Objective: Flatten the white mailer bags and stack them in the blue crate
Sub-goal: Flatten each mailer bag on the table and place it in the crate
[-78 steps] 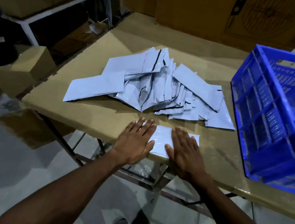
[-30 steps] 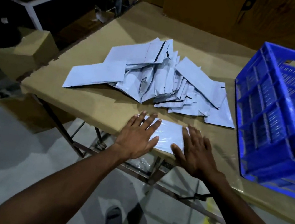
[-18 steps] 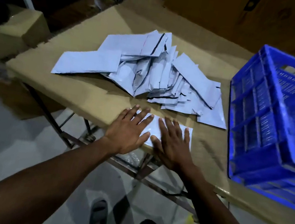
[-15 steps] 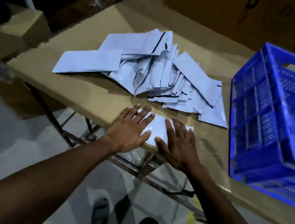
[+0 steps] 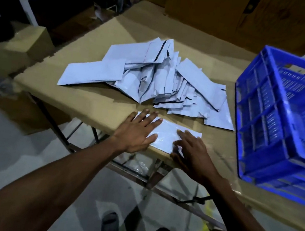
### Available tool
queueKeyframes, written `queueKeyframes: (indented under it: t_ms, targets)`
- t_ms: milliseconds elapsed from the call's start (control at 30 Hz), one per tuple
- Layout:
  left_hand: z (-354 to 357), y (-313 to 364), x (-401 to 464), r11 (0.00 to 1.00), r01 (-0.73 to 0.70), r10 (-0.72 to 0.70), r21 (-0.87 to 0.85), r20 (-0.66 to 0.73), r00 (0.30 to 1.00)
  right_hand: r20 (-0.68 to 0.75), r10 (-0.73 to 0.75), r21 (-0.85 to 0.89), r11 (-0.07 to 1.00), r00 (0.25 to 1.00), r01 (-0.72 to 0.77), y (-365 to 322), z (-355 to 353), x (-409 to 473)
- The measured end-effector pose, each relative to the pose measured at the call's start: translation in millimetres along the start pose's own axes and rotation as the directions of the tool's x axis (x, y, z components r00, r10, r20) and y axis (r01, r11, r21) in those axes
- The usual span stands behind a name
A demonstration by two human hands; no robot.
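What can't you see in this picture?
- Inside of the blue crate: its near wall blocks the bottom, and the frame's right edge cuts it off.
- Mailer bag ends: under the left hand and right hand.
- Bags low in the pile: covered by upper ones.

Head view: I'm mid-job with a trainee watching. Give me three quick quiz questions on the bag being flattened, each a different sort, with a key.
1. True or false: both hands lie flat on the single mailer bag at the table's near edge.
2. Multiple choice: the blue crate stands A) on the floor, B) on the table to the person's right, C) under the pile of bags.
3. Fill in: the pile lies ____ the single bag, farther from the person.

Key: 1 true, left hand and right hand both press it with straight fingers; 2 B; 3 beyond.
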State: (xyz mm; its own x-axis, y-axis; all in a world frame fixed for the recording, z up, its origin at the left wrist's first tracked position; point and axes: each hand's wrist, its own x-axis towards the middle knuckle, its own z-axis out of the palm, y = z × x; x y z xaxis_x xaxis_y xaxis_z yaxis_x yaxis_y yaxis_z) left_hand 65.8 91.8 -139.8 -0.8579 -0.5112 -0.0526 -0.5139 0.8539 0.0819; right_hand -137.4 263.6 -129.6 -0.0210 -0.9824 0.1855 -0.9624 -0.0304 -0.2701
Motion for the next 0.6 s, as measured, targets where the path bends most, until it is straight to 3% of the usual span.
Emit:
queueKeyframes:
  t_ms: [167, 233, 333, 433, 500, 600]
  targets:
    - [1.1, 1.1, -4.5, 0.999, 0.001, -0.002, -0.041, -0.025, 1.000, -0.009, -0.012, -0.086, 0.996, 1.000, 0.011, -1.5, 9.1, 8.8]
    - [3.9, 1.1, -9.6, 0.999, -0.031, 0.028, -0.024, -0.113, 0.993, -0.007, -0.014, -0.097, 0.995, 1.000, 0.014, -5.4, 7.1, 14.6]
    - [4.1, -2.1, -12.5, 0.995, -0.081, 0.091, 0.052, -0.239, 0.967, -0.057, 0.010, 0.038, 0.999, 0.998, -0.008, -7.4, -3.8, 22.2]
    - [-5.0, -2.4, -4.8, 1.000, 0.020, -0.021, -0.005, -0.254, 0.967, -0.043, 0.090, 0.128, 0.988, 0.995, -0.084, -6.9, -18.3, 24.8]
    - [-8.5, -2.3, -0.6, 0.992, 0.080, -0.101, -0.095, -0.242, 0.965, -0.092, -0.042, -0.036, 0.999, 0.995, 0.039, -11.4, -22.5, 22.6]
    - [-2.3, -5.4, -2.8, 0.986, 0.065, -0.102, -0.156, -0.243, 0.965, -0.060, -0.376, -0.311, 0.887, 0.925, 0.341, -21.6, -16.0, 10.7]
